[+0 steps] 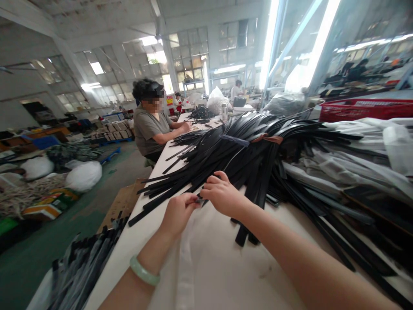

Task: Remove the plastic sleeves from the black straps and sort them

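My left hand (180, 211), with a pale green bangle (144, 271) on its wrist, pinches the end of a black strap between thumb and fingertips. My right hand (222, 193) meets it from the right, its fingers closed on the same strap; most of what they grip is hidden. A small greyish tip shows between the hands. Just beyond them lies a large pile of flat black straps (232, 150), bundled with a brown tie (266, 138) and a bluish tie (235, 140). Below my hands a pale, glossy strip (185, 271) runs along the white table (238, 280).
A co-worker (151, 120) sits at the table's far left side. More straps (85, 262) stand low at the left, by a cardboard sheet (124, 200). White wrapped bundles (364, 159) and a red crate (364, 110) are at the right. Sacks (84, 178) lie on the floor.
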A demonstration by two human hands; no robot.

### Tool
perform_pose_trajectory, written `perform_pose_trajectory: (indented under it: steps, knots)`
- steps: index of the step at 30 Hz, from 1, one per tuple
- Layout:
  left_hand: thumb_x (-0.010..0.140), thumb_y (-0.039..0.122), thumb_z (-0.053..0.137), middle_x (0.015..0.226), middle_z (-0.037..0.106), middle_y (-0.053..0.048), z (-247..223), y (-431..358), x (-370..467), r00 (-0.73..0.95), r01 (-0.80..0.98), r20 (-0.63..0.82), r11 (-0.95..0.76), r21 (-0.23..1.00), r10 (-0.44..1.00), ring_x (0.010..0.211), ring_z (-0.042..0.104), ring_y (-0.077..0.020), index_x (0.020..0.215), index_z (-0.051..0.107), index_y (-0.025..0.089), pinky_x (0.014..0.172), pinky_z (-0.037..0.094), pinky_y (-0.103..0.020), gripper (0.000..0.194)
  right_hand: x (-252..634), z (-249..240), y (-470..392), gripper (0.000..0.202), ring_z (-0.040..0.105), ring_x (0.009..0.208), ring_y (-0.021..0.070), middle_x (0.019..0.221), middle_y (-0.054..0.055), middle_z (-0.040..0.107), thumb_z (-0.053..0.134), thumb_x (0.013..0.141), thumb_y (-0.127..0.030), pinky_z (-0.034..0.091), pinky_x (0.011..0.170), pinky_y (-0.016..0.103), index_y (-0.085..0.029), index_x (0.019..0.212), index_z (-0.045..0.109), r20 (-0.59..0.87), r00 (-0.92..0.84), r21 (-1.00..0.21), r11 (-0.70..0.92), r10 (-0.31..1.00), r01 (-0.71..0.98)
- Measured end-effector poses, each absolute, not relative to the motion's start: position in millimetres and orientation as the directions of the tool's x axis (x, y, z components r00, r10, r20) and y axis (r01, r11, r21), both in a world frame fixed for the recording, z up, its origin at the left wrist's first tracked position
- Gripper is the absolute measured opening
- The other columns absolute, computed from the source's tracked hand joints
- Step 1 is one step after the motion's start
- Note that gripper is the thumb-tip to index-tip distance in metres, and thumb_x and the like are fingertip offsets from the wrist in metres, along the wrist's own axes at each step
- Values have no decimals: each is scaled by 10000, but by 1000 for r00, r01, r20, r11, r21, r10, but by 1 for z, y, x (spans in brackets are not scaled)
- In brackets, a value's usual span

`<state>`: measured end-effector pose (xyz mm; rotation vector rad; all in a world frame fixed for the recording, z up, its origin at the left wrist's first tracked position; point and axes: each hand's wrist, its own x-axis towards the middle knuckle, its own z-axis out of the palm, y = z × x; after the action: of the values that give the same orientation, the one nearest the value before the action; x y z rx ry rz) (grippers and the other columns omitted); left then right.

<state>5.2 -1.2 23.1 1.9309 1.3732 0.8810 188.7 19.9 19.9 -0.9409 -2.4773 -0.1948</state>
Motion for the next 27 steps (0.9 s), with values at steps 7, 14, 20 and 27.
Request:
perform_pose_trajectory:
  steps: [7,14,20,27]
  knots:
    - [648,375,677,669,692,-61,24,1,1,253,486,-148,7,874,956,633,621,-211,958,573,131,601,401,-269,408,203,19,32,210,531,939,205,815,37,695,564,908,-355,109,1053,490,-195,801,647,339,-600,-124,666,725,736]
    - [652,292,675,616,677,-37,10,-2,8,328,435,-215,55,899,920,601,630,-217,1126,494,139,571,413,-266,530,194,29,20,204,512,858,189,766,39,687,542,886,-255,237,894,394,-181,731,653,244,-665,-132,703,706,699]
    - [739,511,697,894,693,-92,13,-1,1,395,272,-182,75,959,901,837,645,-224,1247,440,140,689,443,-278,679,194,25,22,234,500,802,178,737,37,677,486,883,-204,225,827,369,-178,700,630,230,-684,-133,718,693,683]
    - [667,625,719,729,627,-81,21,-9,-7,547,311,-455,334,890,702,603,572,-160,870,567,111,570,432,-272,573,198,24,26,281,510,830,171,703,33,657,488,896,-234,209,910,357,-173,639,586,329,-612,-186,684,719,705]
